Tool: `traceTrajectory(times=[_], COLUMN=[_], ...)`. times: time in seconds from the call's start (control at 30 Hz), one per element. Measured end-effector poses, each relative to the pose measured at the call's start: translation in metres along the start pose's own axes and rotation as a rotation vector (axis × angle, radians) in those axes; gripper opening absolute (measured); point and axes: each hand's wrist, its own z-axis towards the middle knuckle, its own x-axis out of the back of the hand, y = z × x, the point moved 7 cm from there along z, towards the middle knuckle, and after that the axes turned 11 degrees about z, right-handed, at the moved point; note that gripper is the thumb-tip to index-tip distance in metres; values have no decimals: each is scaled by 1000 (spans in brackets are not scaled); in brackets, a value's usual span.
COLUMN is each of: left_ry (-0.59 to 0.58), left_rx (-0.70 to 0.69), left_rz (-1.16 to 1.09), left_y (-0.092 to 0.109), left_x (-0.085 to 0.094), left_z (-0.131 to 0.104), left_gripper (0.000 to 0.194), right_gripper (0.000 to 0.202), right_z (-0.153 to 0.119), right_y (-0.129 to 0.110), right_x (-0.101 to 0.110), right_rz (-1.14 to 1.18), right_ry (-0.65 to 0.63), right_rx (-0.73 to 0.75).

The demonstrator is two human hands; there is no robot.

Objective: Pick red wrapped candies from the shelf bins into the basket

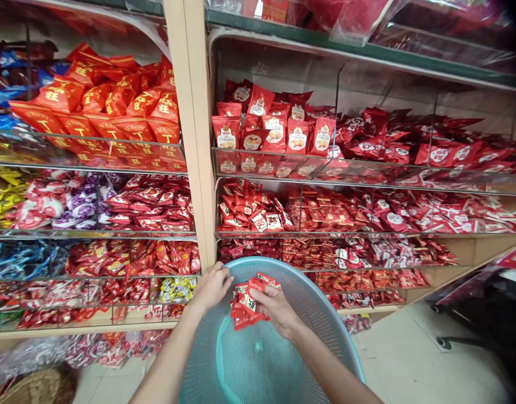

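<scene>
A large teal plastic basket [337, 314] with mesh walls stands in front of the shelves. My left hand [213, 285] grips its rim at the back left, fingers curled over the edge. Inside the basket's upper part, my right hand [274, 307] holds several small red candy packets [246, 300] with dark characters on cream patches. The packets are bunched between its thumb and fingers. Below them the basket's mesh bottom [258, 370] shows.
Shelves with clear fronts hold red packets [275, 132] on the right and orange-red ones [114, 106] on the left, split by a wooden post [196, 134]. A woven basket [39, 387] sits at lower left, a wheeled base [460, 339] at right.
</scene>
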Motion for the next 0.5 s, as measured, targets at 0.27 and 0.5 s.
traceTrajectory(times=[0.27, 0.5], left_ry=[-10, -41], left_rx=[-7, 16], left_rz=[-5, -52], left_y=[1, 1], left_x=[2, 2], left_z=[-1, -1], left_gripper=[30, 36], right_gripper=[25, 35], right_z=[5, 8], right_y=[14, 14], right_x=[18, 20], right_rz=[162, 334], right_ry=[144, 251], right_rx=[-65, 4])
